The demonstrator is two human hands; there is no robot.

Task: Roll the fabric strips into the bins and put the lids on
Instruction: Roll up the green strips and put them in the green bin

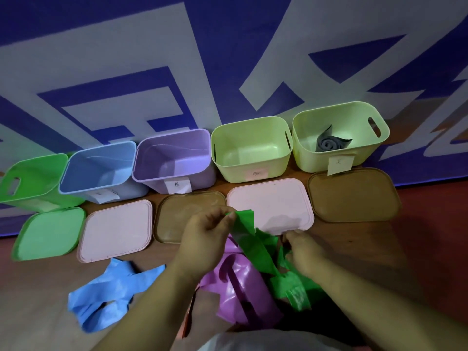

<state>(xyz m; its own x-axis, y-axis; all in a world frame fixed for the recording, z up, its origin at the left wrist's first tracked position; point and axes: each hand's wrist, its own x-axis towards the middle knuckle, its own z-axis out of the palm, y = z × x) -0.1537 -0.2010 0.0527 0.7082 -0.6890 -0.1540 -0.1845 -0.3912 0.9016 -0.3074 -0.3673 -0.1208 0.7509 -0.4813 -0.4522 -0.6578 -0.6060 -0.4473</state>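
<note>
My left hand (pixel 206 235) pinches the upper end of a green fabric strip (pixel 255 245) and lifts it above the pile. My right hand (pixel 302 249) grips the same strip lower down, at the pile's right side. A purple strip (pixel 238 287) lies under the green one. A blue strip (pixel 106 295) lies crumpled to the left. Several open bins stand along the wall: green (pixel 27 183), blue (pixel 101 171), purple (pixel 174 160), and two yellow-green ones (pixel 250 150) (pixel 339 138). A rolled grey strip (pixel 329 143) sits in the rightmost bin.
Lids lie flat in a row before the bins: green (pixel 48 234), pink (pixel 116 230), brown (pixel 177 216), pink (pixel 273 201), brown (pixel 354 196). Paper labels hang on the bin fronts. A blue and white patterned wall stands right behind the bins.
</note>
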